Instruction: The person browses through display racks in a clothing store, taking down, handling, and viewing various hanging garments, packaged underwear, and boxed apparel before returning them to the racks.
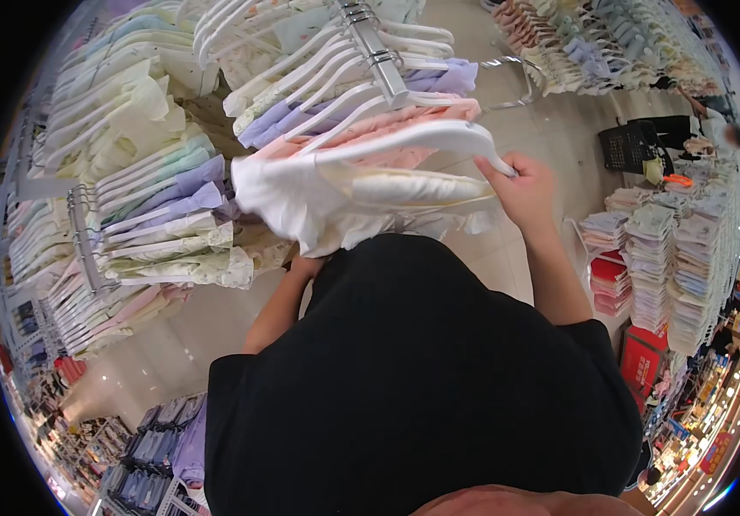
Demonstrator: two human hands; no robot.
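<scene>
My right hand is closed on the end of a white clothes hanger, thumb and fingers around it. From the hanger hangs a white garment, spread in front of my body and a little blurred at its left side. Below that garment is my left hand, close to its lower edge; the fingers are mostly hidden by cloth and my black shirt. Just beyond the held hanger, a pink garment and lilac garments hang from a metal display arm.
At the left, another metal arm carries several pale garments on hangers. Folded clothes stand in stacks at the right, near a red box. A person by a black basket is farther back. Tiled floor shows between racks.
</scene>
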